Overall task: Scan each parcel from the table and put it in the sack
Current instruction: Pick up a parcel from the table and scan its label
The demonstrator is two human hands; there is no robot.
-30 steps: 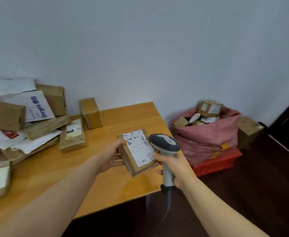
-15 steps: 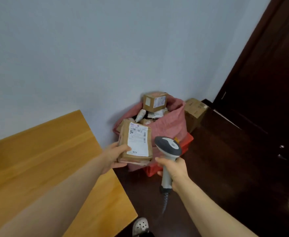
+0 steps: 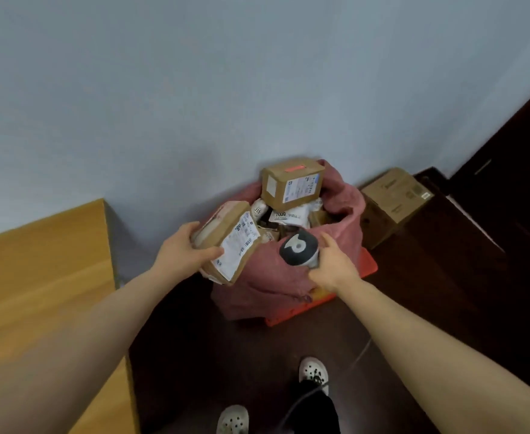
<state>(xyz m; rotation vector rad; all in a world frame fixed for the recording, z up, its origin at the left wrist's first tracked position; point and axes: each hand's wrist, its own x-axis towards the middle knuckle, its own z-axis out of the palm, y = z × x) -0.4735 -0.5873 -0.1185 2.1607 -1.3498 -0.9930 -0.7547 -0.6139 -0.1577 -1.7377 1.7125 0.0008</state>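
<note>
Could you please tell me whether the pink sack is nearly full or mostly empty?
Nearly full: parcels fill the pink sack to its mouth, and a cardboard box sits on top, above the rim.

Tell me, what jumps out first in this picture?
A pink sack stands by the wall, stuffed full, with a box on top. The left hand holds a labelled parcel at its rim, and the right hand grips a scanner beside it.
</note>
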